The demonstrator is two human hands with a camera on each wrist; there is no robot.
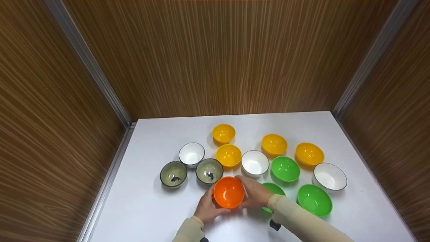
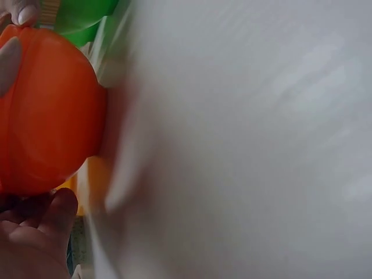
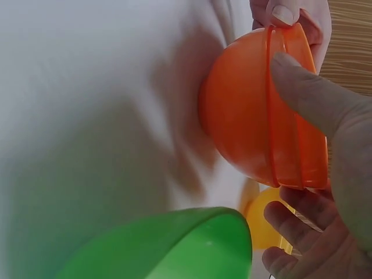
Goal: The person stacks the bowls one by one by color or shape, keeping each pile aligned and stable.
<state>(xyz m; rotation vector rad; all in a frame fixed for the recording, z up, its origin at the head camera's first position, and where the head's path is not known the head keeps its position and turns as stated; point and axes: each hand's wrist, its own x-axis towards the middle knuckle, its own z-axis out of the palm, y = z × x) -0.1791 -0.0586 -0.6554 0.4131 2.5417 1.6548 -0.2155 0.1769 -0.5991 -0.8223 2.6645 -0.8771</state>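
Observation:
Both hands hold a stack of orange bowls near the front middle of the white table. The left hand grips its left side and the right hand its right side. More than one rim shows on the orange bowls in the right wrist view, one nested in another. There the right thumb lies across the rims, with its fingers below. In the left wrist view the stack has its base close to the table; whether it touches cannot be told. A green bowl is partly hidden behind the right forearm.
Two grey-green bowls and a white bowl stand left. Several yellow bowls are farther back. Green bowls and white bowls stand middle and right. Wood-grain panels enclose the table.

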